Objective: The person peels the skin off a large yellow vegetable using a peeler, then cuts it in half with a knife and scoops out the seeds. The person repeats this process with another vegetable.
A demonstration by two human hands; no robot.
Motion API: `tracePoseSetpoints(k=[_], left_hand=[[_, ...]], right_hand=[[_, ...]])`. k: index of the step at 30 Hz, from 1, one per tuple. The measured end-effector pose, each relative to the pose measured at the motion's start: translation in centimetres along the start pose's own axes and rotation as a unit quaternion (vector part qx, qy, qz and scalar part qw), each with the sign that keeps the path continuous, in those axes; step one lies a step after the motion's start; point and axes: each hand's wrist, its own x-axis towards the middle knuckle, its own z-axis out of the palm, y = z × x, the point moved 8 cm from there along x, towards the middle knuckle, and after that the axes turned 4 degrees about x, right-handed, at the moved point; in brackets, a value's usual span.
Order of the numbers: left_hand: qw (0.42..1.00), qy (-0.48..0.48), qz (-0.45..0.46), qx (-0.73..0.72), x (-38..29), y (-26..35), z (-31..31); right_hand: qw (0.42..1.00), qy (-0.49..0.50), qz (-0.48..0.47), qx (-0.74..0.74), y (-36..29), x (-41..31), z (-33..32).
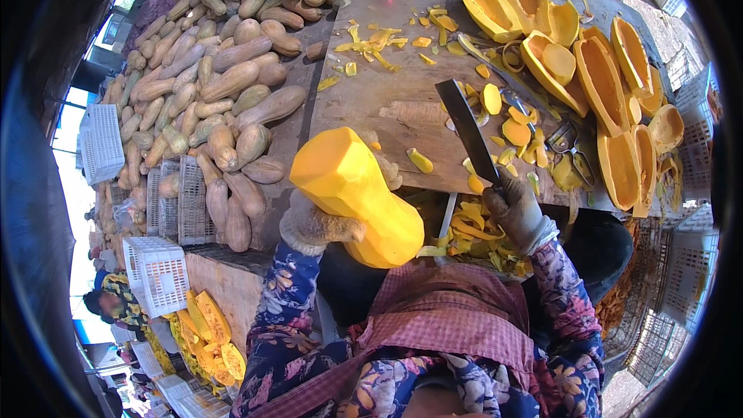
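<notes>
My left hand (322, 223), in a dirty work glove, grips a peeled whole squash (363, 197) with a faceted yellow surface, tilted above the near edge of the wooden table (371, 93). In my gloved right hand (514, 209) is a knife with a long dark blade (467, 128), its tip pointing up and left over the table. Hollowed squash halves (601, 84) lie at the table's right side. A peeler (574, 151) rests near them among peel scraps and cut pieces.
Unpeeled squash (232, 81) are heaped at the left beside plastic crates (155, 276). Peelings (476, 229) lie below the table's near edge, between my knees. More cut squash (212, 331) sits at lower left, with a person (116, 302) beyond. Further crates (688, 267) stand at the right.
</notes>
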Motion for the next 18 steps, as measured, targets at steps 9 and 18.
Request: tracePoseSetpoints(k=[9,18], left_hand=[[0.711,0.022,-0.113,0.694,12.9,-0.7,-0.9],[0.618,-0.090,-0.258,0.737,19.4,-14.3,-2.1]], right_hand=[[0.972,0.060,0.149,0.170,5.5,-3.4,0.2],[0.934,0.049,0.292,0.202,8.6,-6.0,0.0]])
